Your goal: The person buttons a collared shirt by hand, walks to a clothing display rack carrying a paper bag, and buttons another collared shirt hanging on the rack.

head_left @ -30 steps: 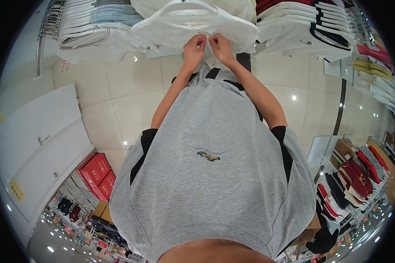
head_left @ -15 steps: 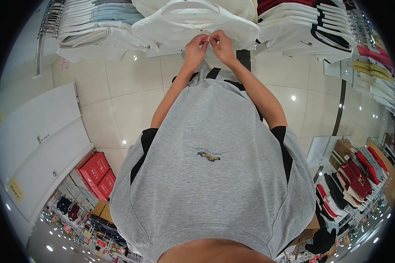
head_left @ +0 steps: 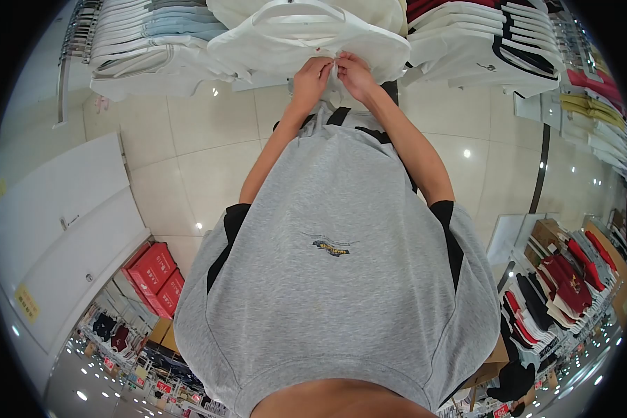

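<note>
A white shirt (head_left: 251,47) hangs on the rack in front of me, its collar opening facing up. My left hand (head_left: 311,81) pinches the front edge of this shirt below the collar. Close beside it, my right hand (head_left: 356,75) pinches the same edge, and the fingertips of both hands nearly meet. A small red mark shows on the white cloth just above the fingers. Whether a button lies between the fingertips is too small to make out.
White and light blue garments (head_left: 167,35) hang at the left, and white shirts with dark trim (head_left: 481,52) at the right. Red boxes (head_left: 153,268) stand by a white cabinet (head_left: 70,230) at lower left. More clothes racks (head_left: 564,285) fill the lower right.
The fingers of both hands have shifted slightly, and the right hand has turned a little. The hands stay at the same spot on the white shirt.
</note>
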Demonstrator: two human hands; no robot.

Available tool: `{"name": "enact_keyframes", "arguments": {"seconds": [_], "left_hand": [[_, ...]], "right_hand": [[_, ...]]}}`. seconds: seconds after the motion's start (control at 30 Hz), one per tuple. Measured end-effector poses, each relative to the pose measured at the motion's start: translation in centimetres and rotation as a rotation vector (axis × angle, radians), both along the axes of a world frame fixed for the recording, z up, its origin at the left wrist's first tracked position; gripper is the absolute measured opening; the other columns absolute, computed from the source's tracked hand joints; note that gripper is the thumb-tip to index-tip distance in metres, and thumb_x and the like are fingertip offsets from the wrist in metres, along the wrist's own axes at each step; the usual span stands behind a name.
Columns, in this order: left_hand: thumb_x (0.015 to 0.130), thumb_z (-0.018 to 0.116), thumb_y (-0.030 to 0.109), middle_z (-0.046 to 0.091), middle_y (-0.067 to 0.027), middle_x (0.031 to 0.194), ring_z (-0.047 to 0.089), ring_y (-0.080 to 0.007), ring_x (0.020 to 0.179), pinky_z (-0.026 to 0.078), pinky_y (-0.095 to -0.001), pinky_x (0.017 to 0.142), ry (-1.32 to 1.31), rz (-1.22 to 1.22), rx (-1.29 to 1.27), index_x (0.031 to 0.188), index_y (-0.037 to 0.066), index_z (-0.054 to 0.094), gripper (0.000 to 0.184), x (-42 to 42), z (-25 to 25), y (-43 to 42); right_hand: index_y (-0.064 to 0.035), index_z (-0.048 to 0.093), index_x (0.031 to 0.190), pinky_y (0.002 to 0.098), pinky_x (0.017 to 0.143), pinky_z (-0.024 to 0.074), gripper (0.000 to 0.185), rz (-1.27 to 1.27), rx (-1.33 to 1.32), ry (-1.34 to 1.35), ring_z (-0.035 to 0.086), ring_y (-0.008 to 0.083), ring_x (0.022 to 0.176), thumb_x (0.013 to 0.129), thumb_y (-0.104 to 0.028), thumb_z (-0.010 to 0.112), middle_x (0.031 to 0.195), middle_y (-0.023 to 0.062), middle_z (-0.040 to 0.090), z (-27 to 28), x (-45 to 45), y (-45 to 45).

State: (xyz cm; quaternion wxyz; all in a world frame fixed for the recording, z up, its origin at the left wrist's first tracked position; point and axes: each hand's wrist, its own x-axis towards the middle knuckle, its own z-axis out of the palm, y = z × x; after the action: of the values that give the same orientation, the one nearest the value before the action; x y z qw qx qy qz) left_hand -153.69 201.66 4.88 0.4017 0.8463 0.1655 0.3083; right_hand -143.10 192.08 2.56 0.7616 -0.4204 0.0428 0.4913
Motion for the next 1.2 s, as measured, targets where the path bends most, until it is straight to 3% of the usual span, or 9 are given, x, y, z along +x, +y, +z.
{"name": "enact_keyframes", "arguments": {"seconds": [0.27, 0.47, 0.57, 0.63, 0.77, 0.83, 0.97, 1.07, 1.2], "left_hand": [[0.085, 0.065, 0.01, 0.067, -0.014, 0.09, 0.067, -0.0272, 0.074, 0.053, -0.0348, 0.064, 0.052, 0.006, 0.168, 0.094, 0.003, 0.065, 0.012, 0.0, -0.3, 0.2], [0.087, 0.064, 0.02, 0.064, -0.0164, 0.078, 0.063, -0.026, 0.062, 0.051, -0.0363, 0.058, 0.147, 0.029, -0.174, 0.086, 0.0, 0.061, 0.02, 0.0, -0.4, -0.5], [0.091, 0.061, 0.02, 0.061, -0.0082, 0.067, 0.06, -0.0139, 0.061, 0.051, -0.0313, 0.06, 0.333, 0.119, -0.376, 0.086, -0.001, 0.06, 0.021, -0.2, -0.5, -0.1], [0.093, 0.059, 0.019, 0.059, -0.0037, 0.069, 0.056, -0.0098, 0.062, 0.05, -0.0287, 0.061, 0.228, 0.097, -0.564, 0.085, 0.001, 0.059, 0.02, -0.4, -1.7, 1.0], [0.095, 0.056, 0.02, 0.049, 0.0037, 0.066, 0.048, -0.0054, 0.063, 0.044, -0.0237, 0.058, -0.059, 0.094, -1.069, 0.077, 0.004, 0.052, 0.025, 0.0, -1.9, 0.8], [0.096, 0.055, 0.019, 0.044, 0.0051, 0.065, 0.045, -0.0042, 0.064, 0.04, -0.0224, 0.056, -0.061, 0.099, -1.066, 0.074, 0.006, 0.049, 0.027, 0.1, -1.3, 0.5], [0.094, 0.059, 0.017, 0.048, 0.0045, 0.071, 0.045, -0.0039, 0.064, 0.043, -0.023, 0.059, -0.025, 0.054, -0.959, 0.077, 0.007, 0.052, 0.021, -0.3, -2.6, 1.4], [0.091, 0.063, 0.016, 0.048, 0.0051, 0.068, 0.043, -0.0042, 0.063, 0.04, -0.0226, 0.057, 0.107, 0.046, -0.631, 0.076, 0.007, 0.052, 0.021, -0.6, -2.3, 1.8], [0.086, 0.067, 0.017, 0.052, 0.0029, 0.067, 0.043, -0.0059, 0.062, 0.036, -0.0237, 0.054, 0.182, 0.031, -0.714, 0.075, 0.005, 0.053, 0.021, -1.0, -3.1, 1.4]], "right_hand": [[-0.0067, 0.054, 0.093, 0.0257, 0.069, 0.0437, 0.01, -0.058, 0.057, 0.054, 0.053, 0.0129, 0.073, 0.086, -0.001, 0.058, 0.082, 0.0019, 0.057, 0.1, 0.0, 0.0], [-0.003, 0.057, 0.099, 0.0289, 0.078, 0.0479, 0.013, -0.02, 0.009, -0.224, 0.059, 0.0152, 0.082, 0.086, -0.005, 0.06, 0.089, 0.0057, 0.063, 0.0, -0.4, 0.1], [-0.0009, 0.059, 0.097, 0.03, 0.08, 0.0492, 0.015, 0.028, -0.081, -0.515, 0.061, 0.0163, 0.085, 0.085, -0.008, 0.063, 0.09, 0.0083, 0.065, -0.7, -0.6, -0.2], [0.0003, 0.06, 0.096, 0.03, 0.078, 0.0499, 0.017, 0.034, -0.301, -0.863, 0.062, 0.0168, 0.085, 0.083, -0.011, 0.064, 0.091, 0.0101, 0.066, -1.6, -0.7, -0.4], [0.0018, 0.062, 0.098, 0.0299, 0.077, 0.0498, 0.023, 0.294, -0.296, -1.067, 0.062, 0.0168, 0.086, 0.081, -0.013, 0.066, 0.092, 0.0107, 0.067, -2.1, -0.6, -1.1], [0.0017, 0.062, 0.098, 0.03, 0.077, 0.0496, 0.024, 0.364, -0.335, -1.179, 0.063, 0.0169, 0.086, 0.081, -0.014, 0.067, 0.091, 0.0105, 0.067, -1.9, -0.8, -1.1], [0.0017, 0.063, 0.093, 0.0299, 0.074, 0.0492, 0.021, 0.404, -0.27, -0.993, 0.063, 0.017, 0.081, 0.081, -0.015, 0.066, 0.088, 0.0105, 0.067, -2.2, -0.3, -1.0], [0.0022, 0.062, 0.09, 0.0291, 0.072, 0.0488, 0.018, 0.35, -0.331, -1.007, 0.062, 0.0165, 0.075, 0.08, -0.014, 0.065, 0.084, 0.0106, 0.067, -1.0, -0.4, -1.1], [0.0024, 0.06, 0.084, 0.0285, 0.069, 0.0476, 0.016, 0.188, -0.242, -0.707, 0.059, 0.016, 0.072, 0.082, -0.013, 0.06, 0.079, 0.0092, 0.063, -2.4, 0.0, -0.8]]}}
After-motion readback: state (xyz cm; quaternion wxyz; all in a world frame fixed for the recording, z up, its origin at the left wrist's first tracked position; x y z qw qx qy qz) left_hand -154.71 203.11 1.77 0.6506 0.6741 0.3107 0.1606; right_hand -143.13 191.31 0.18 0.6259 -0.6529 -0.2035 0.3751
